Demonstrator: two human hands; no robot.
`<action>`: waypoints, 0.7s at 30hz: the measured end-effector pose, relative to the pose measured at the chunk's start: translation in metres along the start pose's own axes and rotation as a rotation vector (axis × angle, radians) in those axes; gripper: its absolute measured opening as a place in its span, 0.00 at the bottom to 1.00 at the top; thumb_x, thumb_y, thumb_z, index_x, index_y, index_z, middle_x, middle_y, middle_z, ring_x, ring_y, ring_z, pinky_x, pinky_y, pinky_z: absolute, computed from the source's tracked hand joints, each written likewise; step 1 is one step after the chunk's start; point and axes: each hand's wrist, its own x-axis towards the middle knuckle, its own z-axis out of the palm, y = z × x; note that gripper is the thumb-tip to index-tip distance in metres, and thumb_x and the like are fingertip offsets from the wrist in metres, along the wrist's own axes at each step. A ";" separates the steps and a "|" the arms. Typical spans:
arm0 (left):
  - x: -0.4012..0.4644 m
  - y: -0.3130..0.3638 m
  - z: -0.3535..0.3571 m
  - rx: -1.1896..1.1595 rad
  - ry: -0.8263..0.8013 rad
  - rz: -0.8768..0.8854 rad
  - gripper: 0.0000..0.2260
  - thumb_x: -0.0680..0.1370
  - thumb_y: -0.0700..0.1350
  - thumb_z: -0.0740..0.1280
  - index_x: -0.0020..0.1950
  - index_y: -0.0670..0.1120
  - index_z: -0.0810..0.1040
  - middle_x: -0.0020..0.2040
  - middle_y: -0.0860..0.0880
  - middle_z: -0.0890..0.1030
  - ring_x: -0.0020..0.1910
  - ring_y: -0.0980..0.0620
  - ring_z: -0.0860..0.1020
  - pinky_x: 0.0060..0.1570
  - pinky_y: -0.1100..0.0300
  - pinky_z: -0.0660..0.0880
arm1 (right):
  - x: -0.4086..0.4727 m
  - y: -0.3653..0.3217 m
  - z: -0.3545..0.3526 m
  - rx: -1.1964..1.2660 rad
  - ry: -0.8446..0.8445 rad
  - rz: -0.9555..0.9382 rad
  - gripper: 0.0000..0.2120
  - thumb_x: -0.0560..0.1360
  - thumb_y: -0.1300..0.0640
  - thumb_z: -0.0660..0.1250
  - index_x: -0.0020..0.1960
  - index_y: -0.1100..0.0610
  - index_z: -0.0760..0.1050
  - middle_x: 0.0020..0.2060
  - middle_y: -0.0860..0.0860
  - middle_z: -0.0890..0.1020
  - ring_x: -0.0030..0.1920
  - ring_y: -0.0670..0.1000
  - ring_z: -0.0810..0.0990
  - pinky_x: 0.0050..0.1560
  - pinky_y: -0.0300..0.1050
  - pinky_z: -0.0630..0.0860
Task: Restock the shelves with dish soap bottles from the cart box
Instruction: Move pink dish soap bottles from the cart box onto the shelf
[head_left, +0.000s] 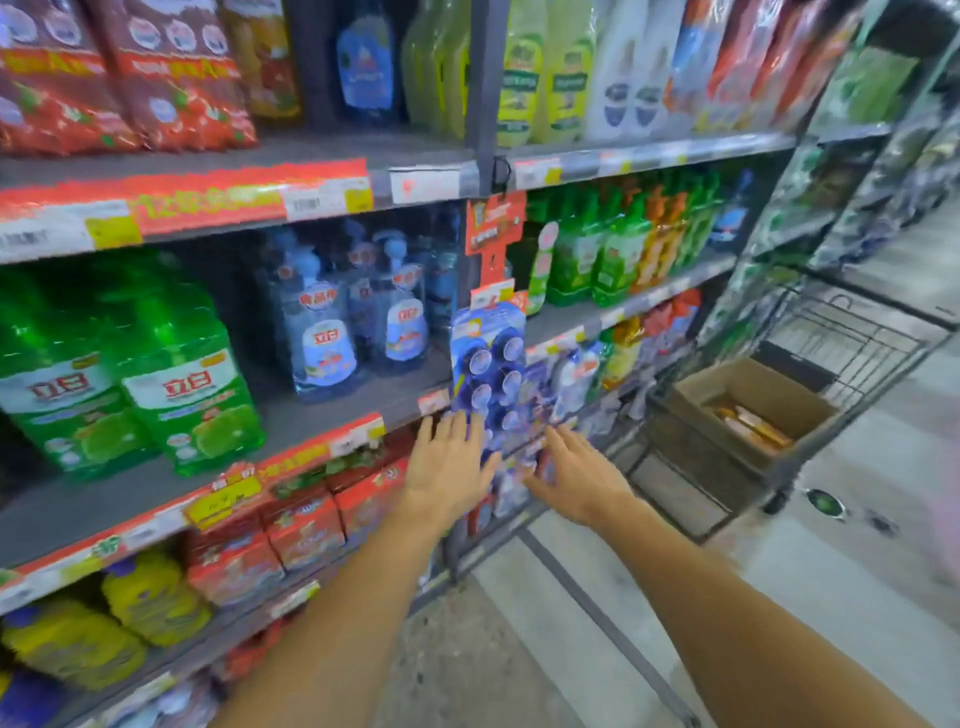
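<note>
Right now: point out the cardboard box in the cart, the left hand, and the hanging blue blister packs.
cardboard box (706, 410), head view, on its near outer wall.
left hand (448, 470), head view, on the back of the hand.
blue blister packs (488, 364), head view, on the top pack's front.

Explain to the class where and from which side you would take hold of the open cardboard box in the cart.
Probably grip the cardboard box by its upper rim, reaching down from above: its top is open, and the wire cart walls seem to enclose its sides.
</note>
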 end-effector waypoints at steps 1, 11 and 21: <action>0.002 0.018 0.004 -0.016 -0.034 0.015 0.29 0.75 0.59 0.53 0.61 0.41 0.81 0.55 0.41 0.83 0.55 0.42 0.81 0.53 0.47 0.77 | -0.008 0.016 0.003 0.028 0.008 0.032 0.40 0.77 0.35 0.60 0.79 0.59 0.57 0.76 0.56 0.63 0.77 0.57 0.62 0.75 0.51 0.61; 0.060 0.246 0.043 -0.004 -0.200 0.262 0.27 0.80 0.61 0.57 0.70 0.42 0.68 0.64 0.43 0.75 0.66 0.43 0.71 0.63 0.49 0.67 | -0.092 0.225 0.003 0.119 -0.081 0.323 0.39 0.79 0.38 0.62 0.80 0.60 0.54 0.78 0.56 0.61 0.77 0.56 0.60 0.75 0.49 0.60; 0.135 0.462 0.082 -0.016 -0.286 0.429 0.24 0.81 0.61 0.56 0.64 0.43 0.72 0.60 0.43 0.78 0.61 0.43 0.75 0.60 0.50 0.71 | -0.172 0.425 -0.004 0.179 -0.099 0.531 0.36 0.78 0.38 0.63 0.77 0.59 0.60 0.73 0.57 0.68 0.71 0.59 0.70 0.67 0.53 0.70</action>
